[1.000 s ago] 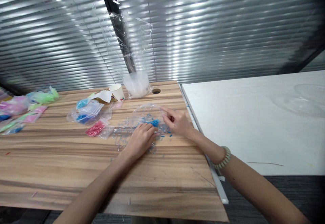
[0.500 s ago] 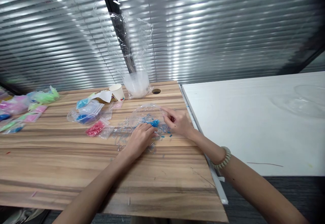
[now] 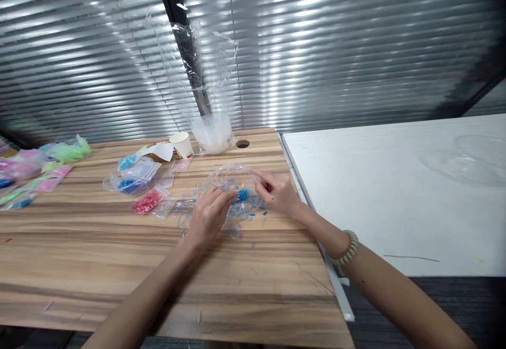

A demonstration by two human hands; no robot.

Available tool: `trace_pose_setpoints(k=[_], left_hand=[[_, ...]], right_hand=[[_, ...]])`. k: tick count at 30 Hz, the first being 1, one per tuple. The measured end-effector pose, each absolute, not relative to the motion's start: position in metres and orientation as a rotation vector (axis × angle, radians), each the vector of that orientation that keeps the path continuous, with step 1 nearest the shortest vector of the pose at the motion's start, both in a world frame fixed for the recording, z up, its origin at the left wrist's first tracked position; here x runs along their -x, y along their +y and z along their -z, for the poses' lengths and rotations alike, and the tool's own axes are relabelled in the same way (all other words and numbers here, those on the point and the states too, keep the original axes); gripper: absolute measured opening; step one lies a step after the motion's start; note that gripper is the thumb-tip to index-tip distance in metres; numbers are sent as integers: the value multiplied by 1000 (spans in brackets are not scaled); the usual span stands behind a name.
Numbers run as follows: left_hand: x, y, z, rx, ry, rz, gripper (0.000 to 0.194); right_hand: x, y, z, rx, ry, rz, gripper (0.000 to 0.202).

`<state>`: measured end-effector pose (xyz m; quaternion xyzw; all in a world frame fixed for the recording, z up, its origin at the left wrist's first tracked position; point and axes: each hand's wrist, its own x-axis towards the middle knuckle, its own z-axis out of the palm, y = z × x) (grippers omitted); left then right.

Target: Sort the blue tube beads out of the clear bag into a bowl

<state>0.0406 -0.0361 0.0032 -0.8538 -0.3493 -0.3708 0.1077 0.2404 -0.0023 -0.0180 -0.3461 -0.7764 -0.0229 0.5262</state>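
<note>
Blinds [image 3: 336, 48] back the desk [image 3: 98, 257], where a clear bowl [image 3: 229, 171] sits at twelve o'clock, probably light, bendy and slippery, best taken by its rim. The right hand [image 3: 278, 192] pinches that rim around two o'clock; the left hand [image 3: 209, 209] bunches its fingers at blue bits [image 3: 243, 195], grip unclear. Since the earlier frame, the left hand has shifted toward nine o'clock.

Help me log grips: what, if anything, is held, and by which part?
The right hand holds the clear, round plastic dish by its right rim. Whether the left hand grips the blue clump of pieces cannot be told.
</note>
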Motion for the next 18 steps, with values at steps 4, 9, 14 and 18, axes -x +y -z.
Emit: trace_pose_setpoints(k=[4, 9, 14, 18], left_hand=[[-40, -35, -3, 2542, -954, 1031, 15], [-41, -36, -3, 2559, -926, 1029, 18], [-41, -36, -2, 2540, -1013, 882, 22], [-39, -34, 0, 2539, -968, 599, 27]], right_hand=[[-240, -4, 16, 800, -1851, 82, 31], [-239, -5, 16, 797, -1847, 98, 31], [-237, -6, 15, 803, -1847, 113, 32], [-238, -7, 14, 775, -1847, 125, 32]])
